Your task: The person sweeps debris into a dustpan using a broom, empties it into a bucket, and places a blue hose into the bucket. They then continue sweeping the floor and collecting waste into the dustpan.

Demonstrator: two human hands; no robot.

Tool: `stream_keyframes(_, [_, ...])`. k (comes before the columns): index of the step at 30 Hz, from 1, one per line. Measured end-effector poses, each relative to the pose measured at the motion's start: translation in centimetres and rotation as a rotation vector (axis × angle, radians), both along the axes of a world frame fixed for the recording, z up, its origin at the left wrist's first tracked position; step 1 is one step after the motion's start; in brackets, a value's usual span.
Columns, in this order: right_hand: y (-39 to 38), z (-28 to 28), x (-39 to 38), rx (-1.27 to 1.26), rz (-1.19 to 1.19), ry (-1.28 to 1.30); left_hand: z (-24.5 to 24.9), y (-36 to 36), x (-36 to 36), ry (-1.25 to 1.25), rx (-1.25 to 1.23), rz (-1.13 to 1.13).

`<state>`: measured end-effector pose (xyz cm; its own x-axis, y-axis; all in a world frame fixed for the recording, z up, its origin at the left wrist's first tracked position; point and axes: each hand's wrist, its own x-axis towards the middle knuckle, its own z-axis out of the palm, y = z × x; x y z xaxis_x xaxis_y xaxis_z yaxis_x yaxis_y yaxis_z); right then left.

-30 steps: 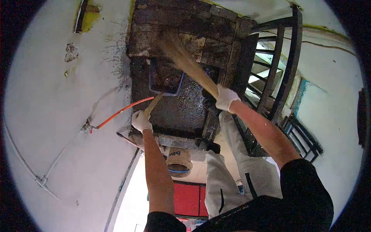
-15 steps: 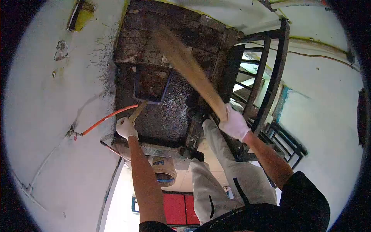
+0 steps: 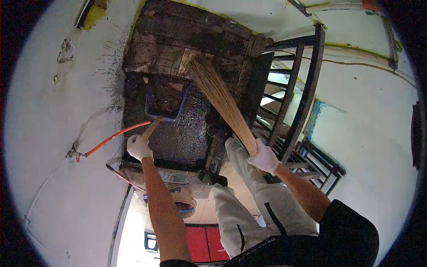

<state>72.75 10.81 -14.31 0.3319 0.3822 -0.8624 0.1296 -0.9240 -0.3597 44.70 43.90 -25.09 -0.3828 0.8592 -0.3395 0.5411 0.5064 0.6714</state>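
In the head view my right hand point(image 3: 264, 157), in a white glove, is wrapped round the lower end of a long stick broom point(image 3: 227, 105). The broom's bristles reach up and left to the dark, tiled wet floor. My left hand point(image 3: 139, 147), also gloved, is closed on the wooden handle point(image 3: 153, 127) of a dustpan point(image 3: 166, 95) with a blue rim. Dark debris lies in the dustpan. An orange hose point(image 3: 116, 135) runs from a wall tap to just beside the handle.
A dark wooden railing point(image 3: 310, 91) rises on the right. A raised ledge point(image 3: 178, 175) crosses below the wet floor, with a bucket point(image 3: 181, 198) beyond it. Pale walls point(image 3: 58, 111) stand at both sides. My shoes rest near the ledge.
The broom was blurred by motion and now shows sharply, its bristle end slightly lower. The whole view has shifted a little, so hands and dustpan appear further left.
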Motion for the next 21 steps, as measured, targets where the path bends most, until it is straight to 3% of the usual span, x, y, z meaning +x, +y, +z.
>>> stream_keyframes(3, [0.7, 3.7, 1.3, -0.005, -0.006, -0.199, -0.1, -0.3, 0.0, 0.016, -0.002, -0.011])
stream_keyframes(6, [1.8, 2.6, 4.2, 0.144, -0.041, -0.361, -2.3, -0.2, -1.6, -0.068, 0.044, -0.009])
stream_keyframes(8, [2.4, -1.8, 7.1, 0.083, -0.121, -0.380, -2.6, 0.1, -1.5, -0.111, 0.025, 0.024])
stream_keyframes(9, [3.0, -4.4, 8.4, 0.087, -0.116, -0.379, 0.1, 0.0, 0.3, 0.076, 0.041, -0.064])
stream_keyframes(11, [3.4, -7.8, 10.0, -0.173, 0.056, -0.222, -0.5, 0.0, -0.2, 0.036, 0.017, -0.029])
stream_keyframes(14, [4.2, -6.1, 4.5, -0.161, -0.025, -0.118, -2.7, 0.4, -1.2, -0.049, 0.016, 0.012])
stream_keyframes(16, [3.6, -5.2, 1.4, -0.019, -0.137, 0.027, -2.7, 0.4, -1.0, -0.085, 0.031, 0.025])
stream_keyframes(18, [2.3, -2.4, -0.6, -0.117, -0.128, 0.033, -1.6, 0.3, -0.5, -0.105, -0.025, 0.056])
stream_keyframes(20, [1.1, -0.6, -1.8, 0.047, -0.136, -0.040, -2.6, 0.3, -1.4, -0.167, -0.030, 0.071])
stream_keyframes(21, [1.2, 0.9, -1.6, -0.014, -0.162, -0.078, -2.8, 0.2, -1.7, -0.187, -0.029, 0.055])
